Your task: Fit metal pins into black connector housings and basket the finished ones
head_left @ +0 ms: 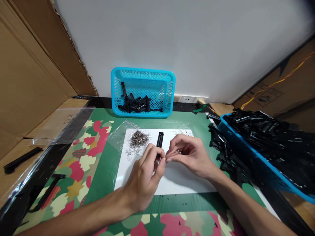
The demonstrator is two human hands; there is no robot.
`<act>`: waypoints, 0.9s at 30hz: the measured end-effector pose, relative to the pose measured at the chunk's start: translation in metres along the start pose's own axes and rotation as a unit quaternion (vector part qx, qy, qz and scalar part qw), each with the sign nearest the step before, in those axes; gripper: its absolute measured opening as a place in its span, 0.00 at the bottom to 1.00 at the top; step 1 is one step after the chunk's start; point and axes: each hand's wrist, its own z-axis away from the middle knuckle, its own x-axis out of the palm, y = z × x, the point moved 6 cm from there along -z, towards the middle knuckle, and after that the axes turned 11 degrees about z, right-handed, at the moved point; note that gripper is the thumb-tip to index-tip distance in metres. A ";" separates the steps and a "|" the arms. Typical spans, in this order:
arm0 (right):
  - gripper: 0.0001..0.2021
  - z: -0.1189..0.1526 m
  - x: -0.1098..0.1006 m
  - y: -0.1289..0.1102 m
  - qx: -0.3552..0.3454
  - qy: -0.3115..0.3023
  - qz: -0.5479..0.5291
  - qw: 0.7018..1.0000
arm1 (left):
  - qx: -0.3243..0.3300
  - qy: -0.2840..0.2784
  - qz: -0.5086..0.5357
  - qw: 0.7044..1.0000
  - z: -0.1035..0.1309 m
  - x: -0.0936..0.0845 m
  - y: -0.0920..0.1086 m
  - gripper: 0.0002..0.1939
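On the cardboard [278,87] at the upper right of the frame, I see a dark printed pictogram [267,95] inside a thin outline; any finer marking there is too small to make out. Near the centre, my left hand [147,175] grips a slim black plastic part [160,139] between thumb and curled fingers, its slotted upper end standing up beyond my knuckles, its lower end hidden by them. My right hand [190,154] comes in from the right, thumb and index fingertips drawn close together just beside my left fingertips; whether they pinch something I cannot tell. Both hands are above a white sheet [182,183], with a heap of fine wiry metal pieces [139,139] left of the part. Upper centre, a turquoise basket [143,70] holds more black parts [136,104]. At the right edge, a blue bin [258,157] is piled with dark plastic pieces [268,127], others lying beside it. A patterned covering [75,170] shows lower left.
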 end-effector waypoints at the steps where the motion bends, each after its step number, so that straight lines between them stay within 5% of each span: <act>1: 0.10 0.000 0.000 -0.001 -0.002 0.003 0.012 1.000 | -0.002 0.004 0.004 1.000 0.000 0.000 -0.001 0.09; 14: 0.09 0.000 0.011 0.004 0.059 -0.024 0.082 0.995 | 0.012 0.082 0.100 0.992 0.001 -0.010 -0.006 0.10; 27: 0.09 0.005 0.013 -0.003 0.043 0.038 0.091 0.994 | -0.015 0.059 0.085 0.995 -0.002 -0.008 -0.006 0.11</act>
